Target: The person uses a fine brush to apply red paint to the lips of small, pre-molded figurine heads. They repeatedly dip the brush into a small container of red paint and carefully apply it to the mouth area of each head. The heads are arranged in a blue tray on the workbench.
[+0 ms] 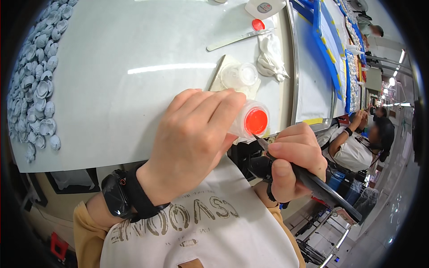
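My left hand (pixel 192 138) is closed around a small translucent plastic cup (pixel 240 124) with bright red paint-like contents (pixel 256 121). The cup's opening is tilted toward my right hand. In my right hand (pixel 297 158) is a slim tool (pixel 321 185) with a dark handle and a pointed, greyish tip; its exact kind cannot be made out. That tip meets the lower rim of the red area, though I cannot tell if it touches the red. Just beyond my left fingers, a second translucent cup (pixel 246 74) stands on a pale, stained pad (pixel 222 82).
Small grey shell-shaped pieces (pixel 40 85) are heaped along the table's left side. Farther off lie a crumpled white cloth (pixel 270 56), a flat metal blade (pixel 223 42), a red round piece (pixel 258 24) and a white container (pixel 252 9). Blue-edged trays (pixel 328 49) and a co-worker (pixel 357 145) are at right.
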Demonstrator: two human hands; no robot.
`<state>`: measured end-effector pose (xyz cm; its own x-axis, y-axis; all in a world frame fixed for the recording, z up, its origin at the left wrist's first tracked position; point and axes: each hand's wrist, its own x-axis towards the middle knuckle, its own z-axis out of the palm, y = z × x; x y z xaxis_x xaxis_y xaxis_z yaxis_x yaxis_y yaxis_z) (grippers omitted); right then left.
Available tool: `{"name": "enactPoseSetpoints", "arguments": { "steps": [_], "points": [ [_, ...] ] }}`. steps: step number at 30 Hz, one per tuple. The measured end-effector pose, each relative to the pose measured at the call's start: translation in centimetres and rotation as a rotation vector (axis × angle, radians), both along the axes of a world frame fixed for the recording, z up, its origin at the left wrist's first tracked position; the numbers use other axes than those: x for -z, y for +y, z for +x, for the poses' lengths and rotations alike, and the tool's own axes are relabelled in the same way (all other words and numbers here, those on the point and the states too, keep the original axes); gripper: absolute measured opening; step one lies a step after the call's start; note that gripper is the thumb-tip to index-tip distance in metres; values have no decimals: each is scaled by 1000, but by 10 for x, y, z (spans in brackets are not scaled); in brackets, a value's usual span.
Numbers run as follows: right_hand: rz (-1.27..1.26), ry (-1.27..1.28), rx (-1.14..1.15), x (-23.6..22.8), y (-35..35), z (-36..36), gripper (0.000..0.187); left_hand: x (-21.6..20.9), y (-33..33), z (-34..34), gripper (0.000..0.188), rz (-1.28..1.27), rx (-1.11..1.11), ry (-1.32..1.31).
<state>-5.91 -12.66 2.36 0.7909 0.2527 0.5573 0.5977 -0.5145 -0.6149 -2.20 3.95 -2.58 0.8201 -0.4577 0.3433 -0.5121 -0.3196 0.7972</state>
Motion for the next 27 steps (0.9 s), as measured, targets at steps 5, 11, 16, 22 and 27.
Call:
{"name": "enactPoseSetpoints", "arguments": {
  "steps": [5,11,16,22,27],
  "points": [
    [-21,-13,4,-1,2,1,19,-1,0,-1,61,4,-7,0],
    [-32,-37,0,1,3,1,21,0,-1,-1,61,8,-9,-1],
    [-52,-31,-9,1,2,1,23,0,-2,-1,60,6,-14,-8],
    [-144,-33,23,0,2,-4,29,0,0,-1,59,17,-8,-16],
    [-98,-32,29,4,1,-5,31,0,-1,-1,59,9,-7,-17]
  ]
}}
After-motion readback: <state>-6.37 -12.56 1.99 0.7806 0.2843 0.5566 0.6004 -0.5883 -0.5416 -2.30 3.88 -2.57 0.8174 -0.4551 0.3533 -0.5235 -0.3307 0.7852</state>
